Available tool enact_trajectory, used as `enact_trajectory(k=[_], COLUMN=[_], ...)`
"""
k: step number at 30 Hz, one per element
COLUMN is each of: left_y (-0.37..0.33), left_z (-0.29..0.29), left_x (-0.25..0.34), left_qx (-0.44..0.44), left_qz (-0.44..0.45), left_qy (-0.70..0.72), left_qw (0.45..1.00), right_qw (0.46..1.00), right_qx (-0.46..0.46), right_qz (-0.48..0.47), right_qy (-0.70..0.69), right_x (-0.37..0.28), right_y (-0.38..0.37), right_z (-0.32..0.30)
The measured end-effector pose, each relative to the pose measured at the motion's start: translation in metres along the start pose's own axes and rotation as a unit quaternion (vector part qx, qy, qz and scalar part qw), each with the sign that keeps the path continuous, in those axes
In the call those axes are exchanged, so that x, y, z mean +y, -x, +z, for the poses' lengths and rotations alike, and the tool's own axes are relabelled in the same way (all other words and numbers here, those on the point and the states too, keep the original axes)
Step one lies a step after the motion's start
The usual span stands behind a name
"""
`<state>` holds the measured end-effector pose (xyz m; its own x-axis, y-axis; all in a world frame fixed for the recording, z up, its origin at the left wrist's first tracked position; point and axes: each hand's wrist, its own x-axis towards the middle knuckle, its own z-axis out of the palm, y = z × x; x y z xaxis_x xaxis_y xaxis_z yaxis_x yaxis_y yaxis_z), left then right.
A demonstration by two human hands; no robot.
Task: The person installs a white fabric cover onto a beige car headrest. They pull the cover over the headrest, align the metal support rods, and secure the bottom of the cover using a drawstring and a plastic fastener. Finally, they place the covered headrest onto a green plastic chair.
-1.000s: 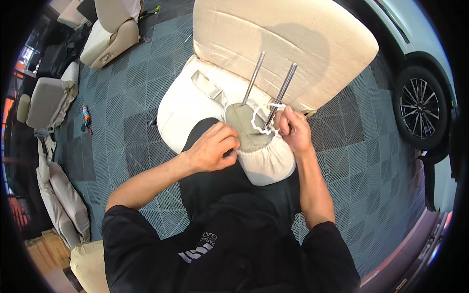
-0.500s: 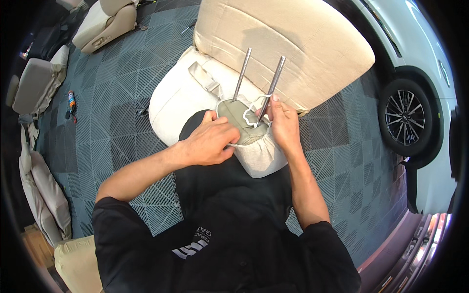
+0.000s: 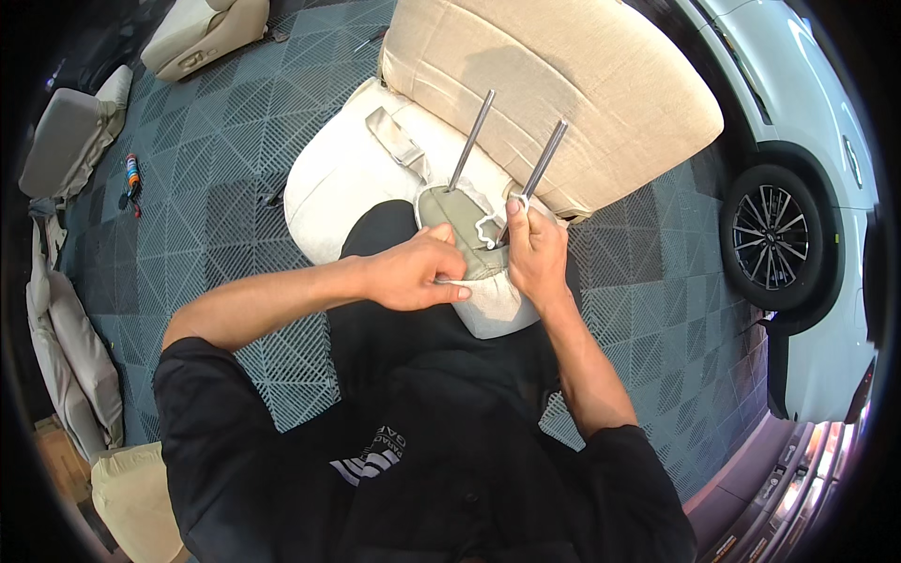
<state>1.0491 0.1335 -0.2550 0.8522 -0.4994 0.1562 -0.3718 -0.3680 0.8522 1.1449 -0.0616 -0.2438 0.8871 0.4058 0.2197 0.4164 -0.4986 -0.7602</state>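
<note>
A headrest (image 3: 452, 220) with a grey-green underside lies on my lap, its two metal posts (image 3: 544, 159) pointing up and away from me. A light beige fabric cover (image 3: 502, 310) wraps its near end. My left hand (image 3: 413, 270) is closed at the headrest's near left side, fingers curled and thumb along the cover's edge. At the base of the right post, my right hand (image 3: 537, 246) is closed with the thumb up, pinching a white cord (image 3: 485, 228). The cord loops loosely over the underside; its hidden part runs behind my fingers.
A beige car seat (image 3: 554, 84) stands right in front of me, with a strap and buckle (image 3: 396, 139) on its cushion. At right is a white car (image 3: 826, 178) with a dark wheel (image 3: 775, 225). More seats (image 3: 70, 141) and a spray can (image 3: 132, 174) are on the tiled floor at left.
My right hand has shifted slightly down and left along the right post, drawing the cord tighter against it. My left thumb has come out over the cover's edge.
</note>
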Motion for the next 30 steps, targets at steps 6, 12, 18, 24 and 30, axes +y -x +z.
enact_trajectory(k=[6,12,18,24,30], left_y=[0.009,-0.018,-0.029,-0.025,-0.036], left_z=[0.043,0.056,0.060,0.059,0.036], left_x=[-0.011,-0.009,-0.023,-0.016,0.014], left_qx=[0.263,0.363,0.373,0.363,0.315], left_qz=[0.095,0.154,0.127,0.069,-0.060], left_qy=[-0.139,-0.130,-0.043,-0.064,-0.018], left_qw=[0.950,0.910,0.918,0.927,0.947], right_qw=[0.999,0.998,0.967,0.910,0.866], right_qx=[-0.014,-0.024,0.005,-0.024,-0.070], right_qz=[0.032,0.052,0.143,0.188,0.228], right_qy=[-0.035,-0.029,-0.209,-0.368,-0.439], right_x=[0.003,0.004,0.020,0.020,0.011], right_y=[-0.007,-0.009,-0.020,-0.032,-0.011], right_z=[0.002,-0.007,-0.011,-0.038,-0.066])
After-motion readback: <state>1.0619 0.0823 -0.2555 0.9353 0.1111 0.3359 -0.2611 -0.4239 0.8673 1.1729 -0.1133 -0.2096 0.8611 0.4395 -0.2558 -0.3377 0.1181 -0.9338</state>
